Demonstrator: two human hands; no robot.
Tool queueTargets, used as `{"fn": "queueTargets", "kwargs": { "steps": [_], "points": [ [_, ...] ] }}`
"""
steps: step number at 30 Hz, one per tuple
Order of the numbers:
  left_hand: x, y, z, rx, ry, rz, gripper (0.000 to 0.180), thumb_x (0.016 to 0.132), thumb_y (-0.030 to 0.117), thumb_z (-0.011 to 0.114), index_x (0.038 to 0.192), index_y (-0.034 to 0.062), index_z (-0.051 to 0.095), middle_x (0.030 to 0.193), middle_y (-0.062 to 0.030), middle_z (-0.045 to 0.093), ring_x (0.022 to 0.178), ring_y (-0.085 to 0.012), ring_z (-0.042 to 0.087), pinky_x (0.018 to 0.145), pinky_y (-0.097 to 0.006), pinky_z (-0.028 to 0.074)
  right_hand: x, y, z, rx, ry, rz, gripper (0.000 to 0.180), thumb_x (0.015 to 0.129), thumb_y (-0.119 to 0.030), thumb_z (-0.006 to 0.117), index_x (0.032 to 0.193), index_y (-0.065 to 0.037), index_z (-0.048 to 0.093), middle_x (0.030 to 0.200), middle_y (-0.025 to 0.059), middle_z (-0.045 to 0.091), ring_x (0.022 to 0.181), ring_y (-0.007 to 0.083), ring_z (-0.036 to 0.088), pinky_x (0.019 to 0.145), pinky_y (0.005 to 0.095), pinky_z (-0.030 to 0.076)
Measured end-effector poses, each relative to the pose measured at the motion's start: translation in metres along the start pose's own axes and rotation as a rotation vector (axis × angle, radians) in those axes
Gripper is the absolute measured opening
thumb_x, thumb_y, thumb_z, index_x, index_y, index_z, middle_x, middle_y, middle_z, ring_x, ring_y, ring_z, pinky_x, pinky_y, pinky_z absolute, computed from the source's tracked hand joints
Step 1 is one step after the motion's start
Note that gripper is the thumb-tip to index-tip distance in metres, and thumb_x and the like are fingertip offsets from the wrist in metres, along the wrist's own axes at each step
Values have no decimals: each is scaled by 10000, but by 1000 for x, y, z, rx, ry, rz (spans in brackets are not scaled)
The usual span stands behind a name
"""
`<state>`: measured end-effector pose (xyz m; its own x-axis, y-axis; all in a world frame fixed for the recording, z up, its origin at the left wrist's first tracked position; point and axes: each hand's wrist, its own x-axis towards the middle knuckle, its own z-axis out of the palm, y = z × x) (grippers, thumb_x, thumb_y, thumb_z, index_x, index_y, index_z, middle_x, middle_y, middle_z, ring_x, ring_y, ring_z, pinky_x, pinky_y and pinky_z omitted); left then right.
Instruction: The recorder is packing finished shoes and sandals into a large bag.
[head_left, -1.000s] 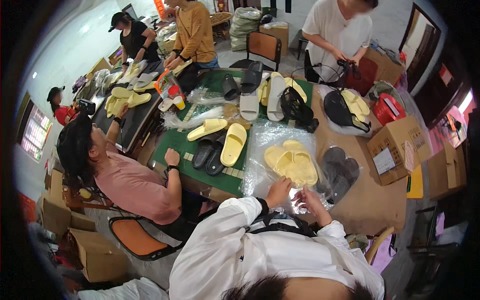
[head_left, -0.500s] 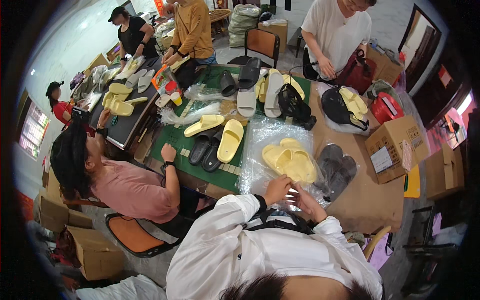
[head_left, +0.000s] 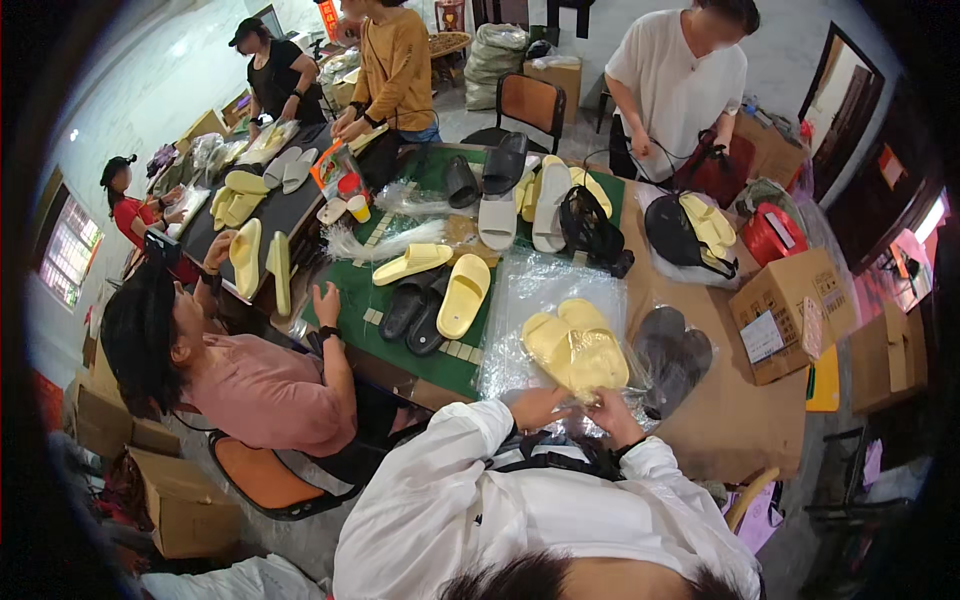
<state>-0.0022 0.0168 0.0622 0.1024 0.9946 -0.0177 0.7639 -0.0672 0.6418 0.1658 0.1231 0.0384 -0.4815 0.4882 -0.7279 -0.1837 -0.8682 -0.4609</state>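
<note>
A pair of yellow slippers [head_left: 576,345] lies inside a clear plastic bag [head_left: 640,378] right in front of me. At the bag's near left edge, my left hand [head_left: 540,409] is closed on the plastic. My right hand [head_left: 613,416] grips the bag close to the near end of the slippers, its fingertips partly hidden by the film. Just to the right, a dark grey pair of slippers [head_left: 676,358] rests under clear film. More clear plastic sheets [head_left: 505,330] lie flat beneath and to the left of the yellow pair.
Left of the sheets are a loose yellow slipper [head_left: 464,296] and black slippers [head_left: 413,308]. A black mesh bag [head_left: 590,220] lies beyond. A cardboard box [head_left: 790,310] stands at right. A co-worker in pink [head_left: 265,385] sits close on my left, with yellow slippers [head_left: 246,258] by one hand.
The bagged yellow slippers have come nearer to me and turned slightly. My hands have moved a little apart. The co-worker in pink has brought yellow slippers closer and opened the other hand.
</note>
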Motion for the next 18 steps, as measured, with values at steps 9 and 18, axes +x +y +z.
{"fn": "queueTargets", "kwargs": {
  "steps": [9,18],
  "points": [
    [-18,-37,-1,552,-276,97,501,709,221,552,1183,102,442,1112,-113,464,1038,-260,454,806,-371,407,1,-4,-10,199,-37,31,297,810,-106,444,1093,-15,436,1049,141,529,916,266,539,777,381,477],
    [-11,-53,28,586,-340,34,396,709,158,519,1100,92,519,1113,-114,474,1031,-274,457,779,-439,416,-22,-16,10,-19,-128,-15,337,787,-65,470,1116,-10,426,1065,141,521,936,259,540,777,377,486]
  ]
}}
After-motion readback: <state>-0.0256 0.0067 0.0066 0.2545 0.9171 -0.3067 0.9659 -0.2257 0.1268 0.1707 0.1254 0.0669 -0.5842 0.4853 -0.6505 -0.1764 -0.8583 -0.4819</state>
